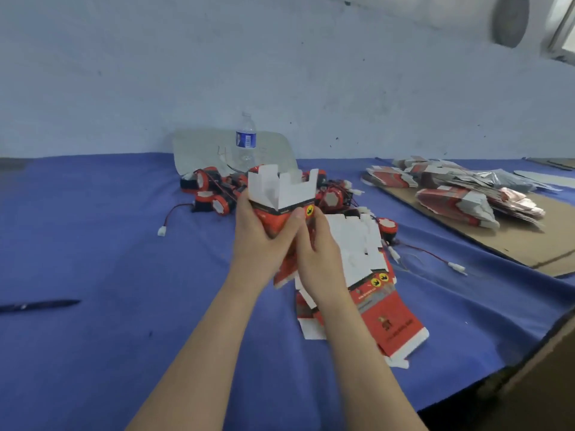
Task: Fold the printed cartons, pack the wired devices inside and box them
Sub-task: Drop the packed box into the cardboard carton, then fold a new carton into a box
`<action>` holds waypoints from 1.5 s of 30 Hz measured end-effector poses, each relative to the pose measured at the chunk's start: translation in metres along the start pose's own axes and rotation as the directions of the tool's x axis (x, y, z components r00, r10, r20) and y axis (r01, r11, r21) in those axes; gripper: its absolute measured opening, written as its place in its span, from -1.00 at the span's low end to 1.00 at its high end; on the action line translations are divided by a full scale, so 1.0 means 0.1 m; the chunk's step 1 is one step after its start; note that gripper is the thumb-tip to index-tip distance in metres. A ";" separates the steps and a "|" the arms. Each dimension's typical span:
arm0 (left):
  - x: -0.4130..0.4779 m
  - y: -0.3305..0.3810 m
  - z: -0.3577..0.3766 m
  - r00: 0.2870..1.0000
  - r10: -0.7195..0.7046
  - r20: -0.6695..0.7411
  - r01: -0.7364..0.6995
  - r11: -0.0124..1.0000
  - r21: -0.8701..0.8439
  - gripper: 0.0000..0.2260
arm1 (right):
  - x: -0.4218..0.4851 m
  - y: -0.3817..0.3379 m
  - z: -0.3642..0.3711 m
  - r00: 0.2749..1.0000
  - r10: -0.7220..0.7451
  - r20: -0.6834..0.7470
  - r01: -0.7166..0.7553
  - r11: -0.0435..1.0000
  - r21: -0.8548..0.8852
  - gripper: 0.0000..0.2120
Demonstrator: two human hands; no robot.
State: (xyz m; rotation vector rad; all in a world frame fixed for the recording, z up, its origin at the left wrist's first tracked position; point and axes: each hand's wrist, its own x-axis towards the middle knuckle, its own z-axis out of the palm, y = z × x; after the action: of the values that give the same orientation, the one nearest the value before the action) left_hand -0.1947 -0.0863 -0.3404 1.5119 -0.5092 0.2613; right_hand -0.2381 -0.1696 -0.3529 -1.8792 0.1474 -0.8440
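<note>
A red printed carton [281, 197], opened into a tube with its white top flaps standing up, is held above the blue table [109, 259]. My left hand [259, 241] grips its left side and front, thumb across the red face. My right hand [317, 253] holds its right side near a yellow sticker. Under my right forearm lie flat unfolded cartons [376, 290], red print and white insides showing. Behind the carton sits a heap of red and black wired devices [214, 194], and one more device [387, 227] lies to the right with its wire trailing.
A water bottle [245, 140] stands at the back before a clear plastic sheet [199, 147]. Stacks of flat cartons [448, 191] lie on brown cardboard [529, 247] at right. A dark pen [40, 305] lies at left. A cardboard box edge [535, 377] fills the lower right corner.
</note>
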 end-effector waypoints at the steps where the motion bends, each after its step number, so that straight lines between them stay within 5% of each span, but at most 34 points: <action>1: 0.00 -0.03 -0.09 1.000 -0.007 -0.005 0.007 1.000 0.002 -0.55 | -0.01 -0.02 0.15 0.998 -0.023 0.052 0.021 0.999 0.046 -0.78; 9: 0.00 -0.26 -0.90 0.999 -0.043 -0.028 0.041 0.997 -0.060 -0.68 | 0.13 -0.06 0.75 0.963 -0.073 0.259 -0.016 0.946 0.324 -0.64; 13: -0.03 -0.32 -1.05 0.998 -0.068 0.015 0.069 0.994 -0.088 -0.70 | 0.19 -0.03 0.95 0.951 0.077 0.299 -0.196 0.899 0.392 -0.66; 18: -0.06 -0.41 -1.02 0.991 -0.061 -0.120 0.064 0.998 0.016 -0.70 | 0.14 0.09 1.03 0.907 0.226 0.357 -0.392 0.764 0.513 -0.60; 22: -0.03 -0.51 -1.01 0.968 -0.087 -0.236 0.102 0.994 0.050 -0.88 | 0.13 0.15 1.00 0.940 0.174 0.293 -0.303 0.820 0.485 -0.69; 26: 0.00 -0.53 -0.96 0.960 -0.171 -0.220 0.166 0.985 -0.044 -0.75 | 0.09 0.13 1.00 0.974 0.104 0.202 -0.184 0.884 0.430 -0.67; 31: -0.01 -0.48 -0.92 0.965 -0.104 -0.240 0.099 0.995 -0.034 -0.63 | 0.03 0.10 1.07 0.999 0.026 0.038 -0.037 0.950 0.309 -0.60; 34: -0.02 -0.45 -0.90 0.960 -0.043 -0.276 0.036 0.999 -0.028 -0.61 | 0.00 0.10 1.08 0.999 -0.037 0.002 0.035 0.963 0.265 -0.74; 38: -0.02 -0.49 -0.92 0.957 -0.015 -0.290 0.018 1.000 0.009 -0.69 | 0.00 0.13 1.09 0.999 -0.023 0.040 0.012 0.965 0.262 -0.93; 45: -0.04 -0.57 -0.91 0.968 -0.059 -0.244 0.082 0.993 0.087 -0.90 | -0.01 0.15 1.11 1.000 0.018 0.002 -0.018 0.960 0.280 -0.86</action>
State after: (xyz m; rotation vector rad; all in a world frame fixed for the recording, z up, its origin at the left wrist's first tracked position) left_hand -0.1573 0.0005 -0.3906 1.5633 -0.2513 0.4131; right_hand -0.1672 -0.0918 -0.3912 -1.6089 0.0421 -0.8084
